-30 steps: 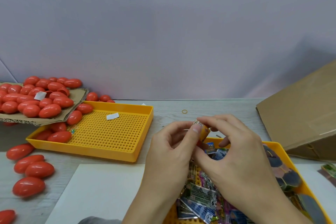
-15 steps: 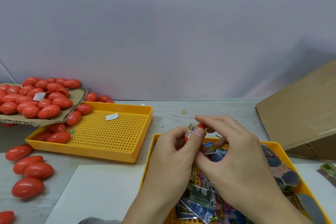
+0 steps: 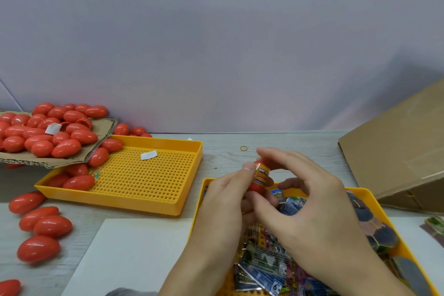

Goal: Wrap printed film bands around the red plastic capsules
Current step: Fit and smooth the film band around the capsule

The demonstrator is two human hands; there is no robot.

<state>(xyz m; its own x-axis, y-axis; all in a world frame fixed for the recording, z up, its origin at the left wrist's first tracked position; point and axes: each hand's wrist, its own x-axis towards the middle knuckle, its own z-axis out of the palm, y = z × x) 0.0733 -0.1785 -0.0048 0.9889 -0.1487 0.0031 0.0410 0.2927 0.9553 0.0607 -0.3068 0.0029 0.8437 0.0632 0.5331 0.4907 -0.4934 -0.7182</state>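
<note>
Pinching the upright capsule (image 3: 258, 181), the left hand (image 3: 223, 202) steadies it; the right hand (image 3: 310, 209) fingers grip its film band (image 3: 263, 174) from above.

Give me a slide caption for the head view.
Both hands hold a red capsule wearing a printed film band.

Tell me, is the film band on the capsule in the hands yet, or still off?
On: a printed film band encircles the red capsule, red showing below it, pinched between left hand and right hand.
</note>
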